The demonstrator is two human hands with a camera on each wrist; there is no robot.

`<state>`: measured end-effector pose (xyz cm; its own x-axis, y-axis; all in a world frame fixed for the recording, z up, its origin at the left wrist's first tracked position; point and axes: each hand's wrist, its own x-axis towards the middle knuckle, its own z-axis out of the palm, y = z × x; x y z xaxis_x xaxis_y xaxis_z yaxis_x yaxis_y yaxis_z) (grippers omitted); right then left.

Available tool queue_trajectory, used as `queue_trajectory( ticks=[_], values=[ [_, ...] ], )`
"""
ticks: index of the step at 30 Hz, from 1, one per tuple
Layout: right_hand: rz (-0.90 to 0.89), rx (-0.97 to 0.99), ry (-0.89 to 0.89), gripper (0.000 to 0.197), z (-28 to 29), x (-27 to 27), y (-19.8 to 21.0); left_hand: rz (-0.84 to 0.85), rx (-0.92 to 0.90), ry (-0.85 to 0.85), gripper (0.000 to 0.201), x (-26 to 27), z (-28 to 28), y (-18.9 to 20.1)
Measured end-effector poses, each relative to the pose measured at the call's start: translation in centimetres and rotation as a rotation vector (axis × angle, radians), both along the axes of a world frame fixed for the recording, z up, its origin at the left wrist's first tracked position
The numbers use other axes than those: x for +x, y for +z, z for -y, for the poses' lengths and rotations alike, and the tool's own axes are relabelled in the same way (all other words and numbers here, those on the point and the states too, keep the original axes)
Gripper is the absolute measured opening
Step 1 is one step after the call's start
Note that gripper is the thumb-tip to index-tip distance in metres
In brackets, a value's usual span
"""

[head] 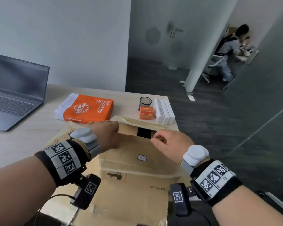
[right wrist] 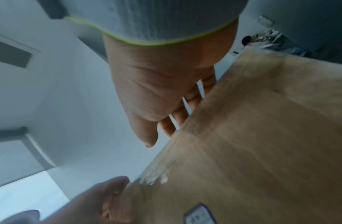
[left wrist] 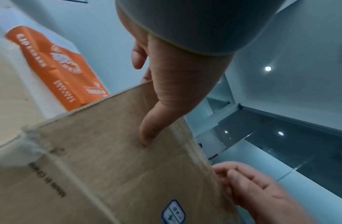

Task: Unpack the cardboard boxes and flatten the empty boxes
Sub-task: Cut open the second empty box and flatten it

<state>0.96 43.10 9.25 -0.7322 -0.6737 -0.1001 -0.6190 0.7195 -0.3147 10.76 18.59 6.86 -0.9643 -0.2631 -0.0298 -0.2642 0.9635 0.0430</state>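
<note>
A brown cardboard box stands on the table right in front of me, with a dark gap showing at its top. Its near flap stands raised, and both hands are at that flap's top edge. My left hand grips the edge; the left wrist view shows the left thumb pressed on the flap's near face and the other fingers behind it. My right hand hooks its curled fingers over the same edge of the flap, thumb off the cardboard. The far flap carries tape.
On the table beyond the box lie an orange A4 paper ream, a black mesh cup, a small orange box and white boxes. An open laptop sits far left. The table ends at the right; a person sits beyond.
</note>
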Motion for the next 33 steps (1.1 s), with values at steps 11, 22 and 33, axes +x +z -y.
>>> queue_trajectory(
  ticks=[11, 22, 33],
  values=[
    [0.199, 0.307, 0.159, 0.028, -2.8, 1.3, 0.3, 0.620, 0.085, -0.115, 0.066, 5.2, -5.8, -1.6],
    [0.017, 0.357, 0.176, 0.042, -0.9, 1.7, -7.1, 0.382, -0.006, -0.039, 0.054, 0.2, -8.7, -5.4],
    [0.112, -0.214, -0.311, 0.072, -6.2, -3.9, -1.9, -0.016, 0.259, 0.333, 0.051, -1.8, -4.5, -0.5]
  ],
)
